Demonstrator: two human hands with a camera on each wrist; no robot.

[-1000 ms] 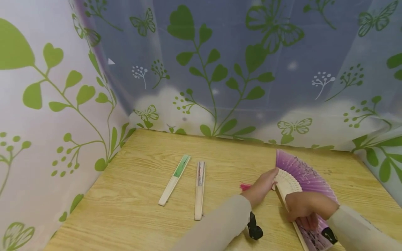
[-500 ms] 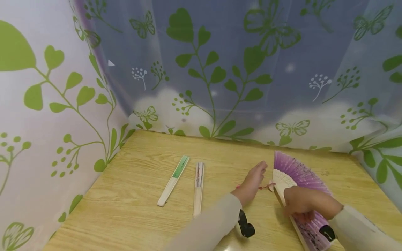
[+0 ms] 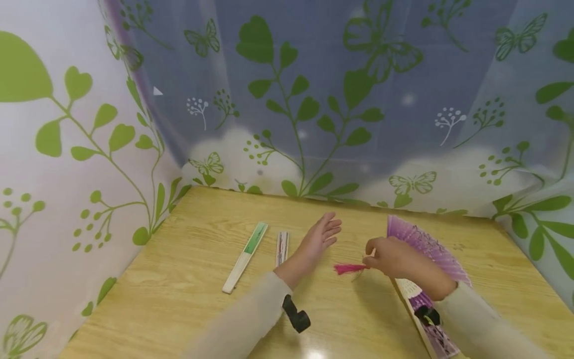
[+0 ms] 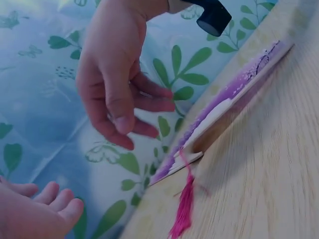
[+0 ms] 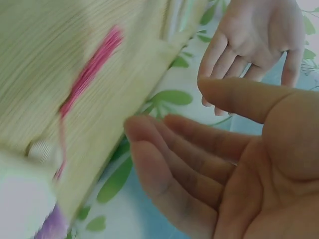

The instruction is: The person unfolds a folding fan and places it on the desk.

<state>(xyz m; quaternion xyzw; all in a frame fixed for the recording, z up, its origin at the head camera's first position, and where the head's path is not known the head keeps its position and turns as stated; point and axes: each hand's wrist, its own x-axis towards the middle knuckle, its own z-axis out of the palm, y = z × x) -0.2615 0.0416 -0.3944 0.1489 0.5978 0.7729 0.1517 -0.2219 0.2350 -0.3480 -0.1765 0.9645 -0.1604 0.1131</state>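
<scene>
An unfolded purple folding fan (image 3: 432, 252) with pale ribs lies on the wooden table at the right. From its pivot end a pink tassel (image 3: 347, 269) stretches to the left. My right hand (image 3: 396, 259) overlaps the pivot end in the head view; in the right wrist view its loosely bent fingers (image 5: 194, 149) hold nothing. My left hand (image 3: 314, 242), fingers spread and palm turned toward the right, is in the air left of the tassel. Two folded fans lie further left, one with green cloth (image 3: 246, 257), the other white-and-grey (image 3: 282, 248), partly hidden behind my left forearm.
The wooden table (image 3: 188, 239) runs back to a blue-and-white curtain (image 3: 314, 124) printed with green leaves and butterflies. Similar patterned cloth (image 3: 94, 174) borders the left side. A black camera mount (image 3: 296, 314) sits on my left wrist.
My left hand has let go of the fan's pivot end and moved left. My right hand has come off the fan's ribs and up toward the pivot. The fan stays unfolded on the table.
</scene>
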